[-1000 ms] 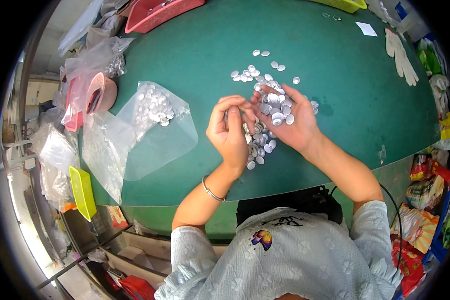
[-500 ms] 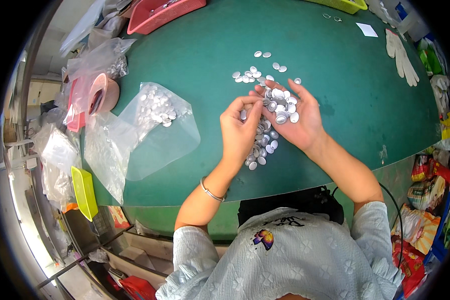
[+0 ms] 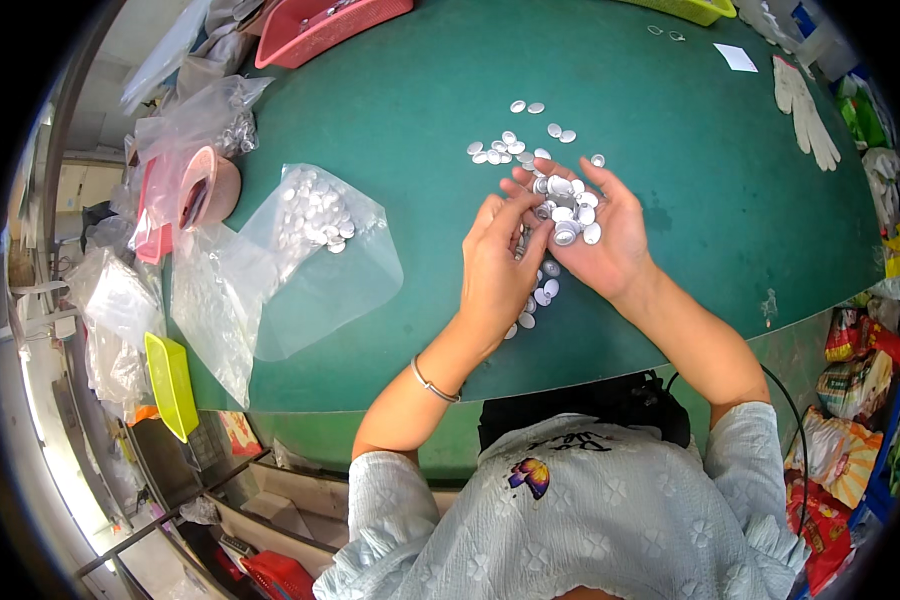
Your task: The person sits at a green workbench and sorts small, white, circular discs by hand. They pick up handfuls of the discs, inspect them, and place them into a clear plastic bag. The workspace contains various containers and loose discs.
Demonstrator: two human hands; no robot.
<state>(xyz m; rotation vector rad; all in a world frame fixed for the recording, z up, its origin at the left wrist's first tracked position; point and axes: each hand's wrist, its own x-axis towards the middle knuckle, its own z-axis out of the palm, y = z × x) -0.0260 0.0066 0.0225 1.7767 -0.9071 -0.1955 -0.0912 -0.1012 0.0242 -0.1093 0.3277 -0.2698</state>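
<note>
Palm up, my right hand (image 3: 618, 238) holds a heap of small silver oval discs (image 3: 565, 212) in its cupped palm, with the thumb and fingers spread around them. My left hand (image 3: 500, 262) reaches in from the side, its thumb and forefinger pinched on a disc at the near edge of the heap. Beneath both hands lies a pile of the same discs (image 3: 542, 297) on the green table, partly hidden by my left hand. Farther away, a loose group of discs (image 3: 500, 150) lies scattered on the tabletop.
To the left, a clear plastic bag (image 3: 355, 285) lies with many discs inside. Beyond it stand a pink cup-like container (image 3: 215, 190) and a yellow-green basket (image 3: 172, 385). A pink basket (image 3: 320, 30) is at the far edge; a white glove (image 3: 805, 112) lies far right.
My left hand has moved right and closer to my right palm, its fingertips now at the heap and covering more of the pile below. My right hand stays almost still.
</note>
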